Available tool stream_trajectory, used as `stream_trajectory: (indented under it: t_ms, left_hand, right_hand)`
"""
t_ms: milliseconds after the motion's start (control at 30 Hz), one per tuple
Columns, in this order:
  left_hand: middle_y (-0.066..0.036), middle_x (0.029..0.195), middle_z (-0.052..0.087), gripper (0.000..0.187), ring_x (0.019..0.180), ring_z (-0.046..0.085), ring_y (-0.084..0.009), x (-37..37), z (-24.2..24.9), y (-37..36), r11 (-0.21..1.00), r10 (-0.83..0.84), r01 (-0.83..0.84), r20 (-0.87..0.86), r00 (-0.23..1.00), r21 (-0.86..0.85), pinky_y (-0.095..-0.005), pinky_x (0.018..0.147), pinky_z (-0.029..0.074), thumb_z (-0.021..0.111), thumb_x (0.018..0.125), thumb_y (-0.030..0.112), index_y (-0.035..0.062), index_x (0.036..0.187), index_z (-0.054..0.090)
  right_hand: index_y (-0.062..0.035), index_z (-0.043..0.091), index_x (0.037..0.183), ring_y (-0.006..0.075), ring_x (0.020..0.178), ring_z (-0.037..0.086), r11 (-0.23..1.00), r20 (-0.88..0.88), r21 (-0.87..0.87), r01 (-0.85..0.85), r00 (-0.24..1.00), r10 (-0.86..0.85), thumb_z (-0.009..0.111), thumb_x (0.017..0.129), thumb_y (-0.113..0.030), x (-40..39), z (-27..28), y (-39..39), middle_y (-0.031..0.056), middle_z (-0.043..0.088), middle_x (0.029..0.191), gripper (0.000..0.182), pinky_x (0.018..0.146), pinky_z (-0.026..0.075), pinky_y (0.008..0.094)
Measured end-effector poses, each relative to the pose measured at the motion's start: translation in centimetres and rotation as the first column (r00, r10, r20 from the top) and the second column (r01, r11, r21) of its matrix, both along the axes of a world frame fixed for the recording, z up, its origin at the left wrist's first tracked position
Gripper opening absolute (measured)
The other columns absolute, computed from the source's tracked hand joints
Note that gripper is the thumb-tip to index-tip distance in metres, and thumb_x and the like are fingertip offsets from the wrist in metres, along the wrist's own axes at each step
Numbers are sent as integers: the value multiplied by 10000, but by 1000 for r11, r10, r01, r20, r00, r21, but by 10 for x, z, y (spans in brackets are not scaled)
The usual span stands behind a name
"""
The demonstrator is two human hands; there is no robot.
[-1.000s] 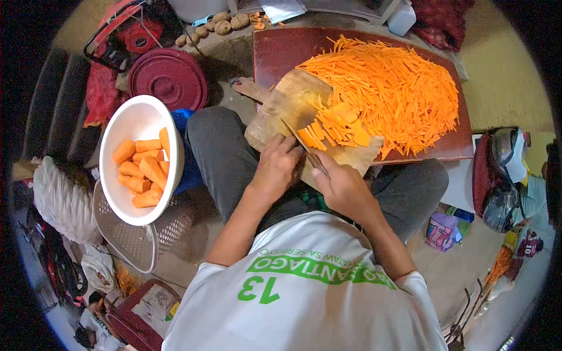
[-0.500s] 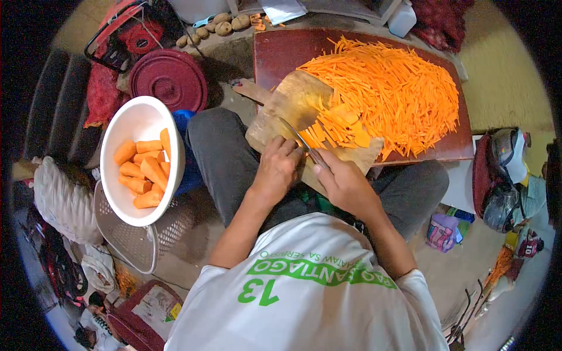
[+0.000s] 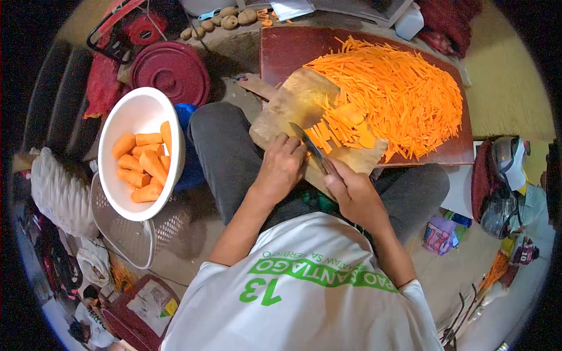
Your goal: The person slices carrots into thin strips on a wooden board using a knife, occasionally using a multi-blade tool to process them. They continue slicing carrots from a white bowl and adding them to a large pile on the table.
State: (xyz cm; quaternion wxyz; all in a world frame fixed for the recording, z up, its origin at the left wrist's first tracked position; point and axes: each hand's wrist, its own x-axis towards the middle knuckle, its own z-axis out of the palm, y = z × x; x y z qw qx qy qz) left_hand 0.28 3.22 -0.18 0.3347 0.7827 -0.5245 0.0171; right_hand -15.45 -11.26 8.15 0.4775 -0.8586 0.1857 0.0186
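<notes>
A knife (image 3: 310,144) lies across a wooden board (image 3: 281,107), its handle in my right hand (image 3: 355,193), whose fingers are wrapped round it. My left hand (image 3: 283,162) has its fingers curled down on the board beside the blade. What they press on is mostly hidden; a bit of orange shows at the fingertips. Cut carrot strips and slices (image 3: 339,128) rest on the board just right of the blade. Past them a large heap of thin carrot strips (image 3: 404,96) covers much of a dark red board (image 3: 281,47).
A white bowl (image 3: 117,111) of peeled carrot pieces stands at the left, above a perforated basket (image 3: 117,225). Behind are a dark red lid (image 3: 170,73) and some potatoes (image 3: 229,22). Helmets (image 3: 499,213) and a purple packet (image 3: 439,235) are at the right.
My right hand has moved slightly down and right with the knife, and the blade's angle is a little steeper. My left hand stays on the board. The whole view has shifted slightly.
</notes>
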Motion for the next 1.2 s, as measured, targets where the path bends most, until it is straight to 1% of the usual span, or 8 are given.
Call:
stream_trajectory:
  t_ms: [267,533,633,833,933,1033,1133,1200]
  left_hand:
    - [-162,1082,648,464,1053,610,-398,1,2,3,991,-10,14,-28,1000,133,-489,944,547,824,627,29,-6,1084,749]
    - [-174,1016,631,324,1012,589,-382,0,1,1,998,7,-6,-12,1000,56,-489,904,510,801,659,20,-25,972,729]
    - [-173,1009,630,293,1007,590,-378,1,4,1,998,-2,2,-5,1000,63,-485,896,511,798,669,24,-24,949,729]
    - [-165,1000,634,287,994,589,-365,0,2,1,1000,7,-8,47,999,12,-477,890,506,797,674,36,-20,948,733]
    - [-158,993,634,291,998,589,-362,1,2,0,1000,9,-10,56,998,30,-474,897,503,798,673,39,-17,951,734]
    - [-154,990,636,282,999,591,-360,0,4,1,999,15,-17,48,999,43,-473,898,502,799,673,39,-13,941,731]
    - [-151,988,637,278,998,593,-359,1,4,-1,999,17,-18,31,999,28,-473,894,502,803,667,40,-9,930,726]
    - [-150,989,638,281,1000,593,-358,-1,2,1,999,23,-24,30,999,33,-471,892,502,807,661,43,-4,925,724]
  right_hand:
    - [-28,599,1405,527,996,718,1000,-64,19,6,998,-4,586,1082,-232,26,-3,-1,340,725,1025,383,856,554,560]
    - [22,608,1405,475,880,723,998,14,-47,32,999,-31,587,1072,-166,12,-12,8,326,706,970,383,802,549,480]
    - [-44,574,1452,545,1027,706,999,-74,26,-30,997,32,571,1092,-271,28,-11,-2,361,719,1074,426,898,544,600]
    - [-30,575,1453,542,1032,706,997,-67,72,40,997,-36,564,1082,-265,7,8,7,357,718,1072,439,896,538,597]
    - [27,588,1431,442,955,742,999,65,19,28,997,-29,573,1083,-166,16,-11,6,312,715,1001,398,858,551,442]
    - [23,587,1441,437,1000,750,999,-39,35,4,999,-3,577,1083,-163,24,-5,3,317,722,1029,404,888,555,443]
    - [-36,584,1445,537,1024,712,994,2,96,44,999,-44,562,1090,-275,14,-2,5,335,731,1062,428,898,542,581]
    - [7,598,1419,435,945,741,997,19,77,29,999,-31,570,1092,-209,12,-5,6,312,723,998,393,857,550,490]
